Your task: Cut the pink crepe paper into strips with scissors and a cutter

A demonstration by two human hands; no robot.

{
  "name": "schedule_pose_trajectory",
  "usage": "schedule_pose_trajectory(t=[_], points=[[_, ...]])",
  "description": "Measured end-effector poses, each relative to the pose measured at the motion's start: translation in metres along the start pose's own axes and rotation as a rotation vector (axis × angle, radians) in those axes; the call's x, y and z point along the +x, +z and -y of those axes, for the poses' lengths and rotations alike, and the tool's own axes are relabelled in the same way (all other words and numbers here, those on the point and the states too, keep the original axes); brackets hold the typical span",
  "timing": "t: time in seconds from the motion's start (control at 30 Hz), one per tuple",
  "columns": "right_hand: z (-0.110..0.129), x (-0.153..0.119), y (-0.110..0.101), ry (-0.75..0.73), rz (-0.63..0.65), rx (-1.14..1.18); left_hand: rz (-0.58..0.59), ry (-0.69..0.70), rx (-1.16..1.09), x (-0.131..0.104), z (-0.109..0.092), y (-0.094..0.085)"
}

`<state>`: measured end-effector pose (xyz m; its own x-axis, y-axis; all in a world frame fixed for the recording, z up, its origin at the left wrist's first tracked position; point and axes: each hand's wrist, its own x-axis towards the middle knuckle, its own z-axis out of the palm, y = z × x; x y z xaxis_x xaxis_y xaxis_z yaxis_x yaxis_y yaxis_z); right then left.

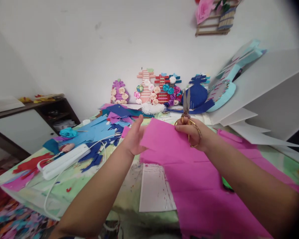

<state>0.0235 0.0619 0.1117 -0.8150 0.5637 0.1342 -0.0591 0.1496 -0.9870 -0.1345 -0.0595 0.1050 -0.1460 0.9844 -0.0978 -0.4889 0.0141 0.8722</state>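
The left hand [132, 141] is at the left edge of a bright pink sheet [194, 176], its thumb raised and spread away from the material. The fingers are partly hidden at that edge, so whether they grip it cannot be told. The right hand [195, 132] is curled, with the gold-coloured loops of a pair of scissors [186, 101] around its fingers; the blades point upward, and thumb and fingertips seem to pinch the upper right edge of the sheet.

The sheet is held up between the hands at its top, then runs down over the near side of the table [124, 199] and beneath the right forearm, with fold lines across it. Just under it, a white panel [155, 191] lies partly covered, and a small green object [226, 183] shows beside the right forearm.

To the left lie a white power strip [66, 162] with its cord, light blue strips [93, 127] and dark blue scraps [93, 157]. Along the wall at the back stand several flower-decorated, instrument-shaped pieces, among them a purple one [119, 89] and a red one [162, 88]. A larger pale blue piece [226, 94] leans at the right, near a dark blue round-bodied one [196, 94].
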Motion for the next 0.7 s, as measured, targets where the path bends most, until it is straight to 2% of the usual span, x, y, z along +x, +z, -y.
schedule_pose_trajectory(t=[0.07, 0.2, 0.3, 0.43, 0.53, 0.7], points=[[-0.006, 0.001, -0.003, 0.065, -0.032, -0.036, 0.040, -0.053, 0.010, 0.005, 0.008, 0.000], [-0.025, -0.005, -0.012, 0.222, -0.002, -0.093, -0.047, -0.123, 0.086, 0.014, 0.031, 0.004], [-0.036, -0.012, -0.017, 0.276, -0.018, -0.043, -0.091, -0.139, 0.144, 0.015, 0.044, 0.007], [-0.046, -0.014, -0.021, 0.257, -0.106, 0.033, -0.149, -0.030, 0.216, 0.012, 0.052, 0.007], [-0.054, -0.013, -0.024, 0.237, -0.081, 0.023, -0.199, 0.054, 0.305, 0.008, 0.055, 0.001], [-0.062, -0.012, -0.020, 0.230, -0.031, -0.036, -0.298, 0.087, 0.543, 0.004, 0.050, -0.012]])
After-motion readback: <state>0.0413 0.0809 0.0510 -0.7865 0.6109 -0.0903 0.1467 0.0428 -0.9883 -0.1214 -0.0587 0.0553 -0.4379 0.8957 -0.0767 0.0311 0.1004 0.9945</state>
